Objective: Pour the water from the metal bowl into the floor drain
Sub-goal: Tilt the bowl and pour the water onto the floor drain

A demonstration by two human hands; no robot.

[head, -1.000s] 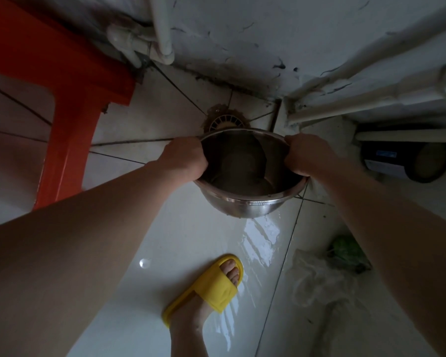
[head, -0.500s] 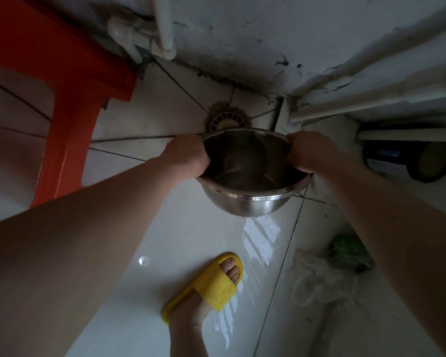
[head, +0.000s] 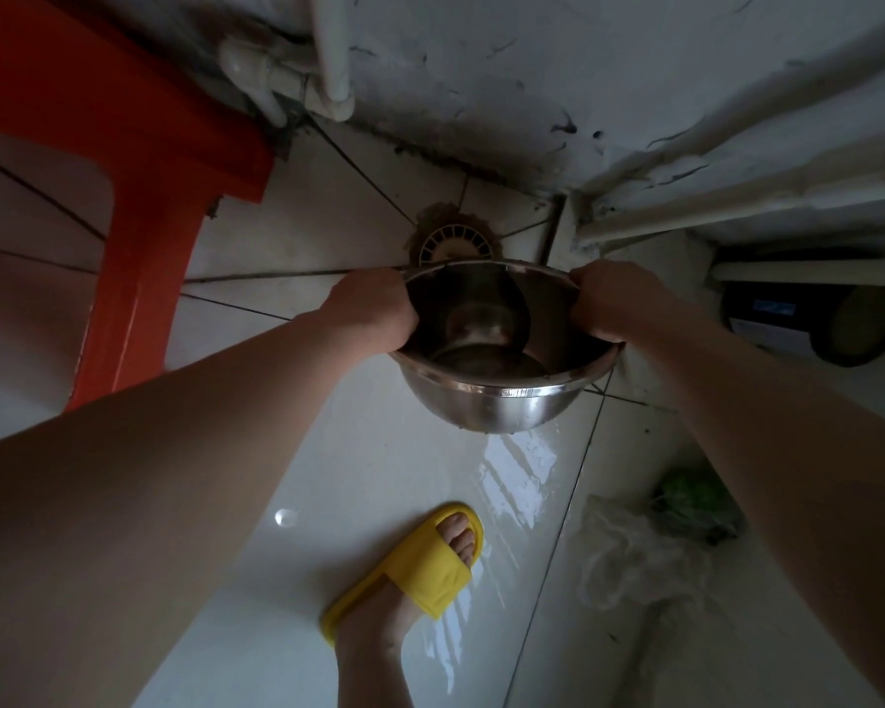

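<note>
Both hands carry the metal bowl in the air above the tiled floor: the left hand is clamped over the left side of the rim, the right hand over the right side, fingers curled inside and out. The bowl sits roughly level, its mouth facing up toward the camera, and a shallow layer of water seems to lie at the bottom, though the dim light makes the amount hard to judge.

What the pour depends on is that the floor drain lies straight ahead, just beyond the far rim, near the corner where the walls meet. The bowl's far edge overlaps the drain's near edge in this view, so the drain is on the bowl's far side, centred between the two hands and about equally close to each. By my reading, the tilt should go away from the body, lowering the far rim and lifting the near one. A wet sheen already shows on the floor below the bowl, near the foot in a yellow slipper; tipping short of the grate would likely add to it.
</note>
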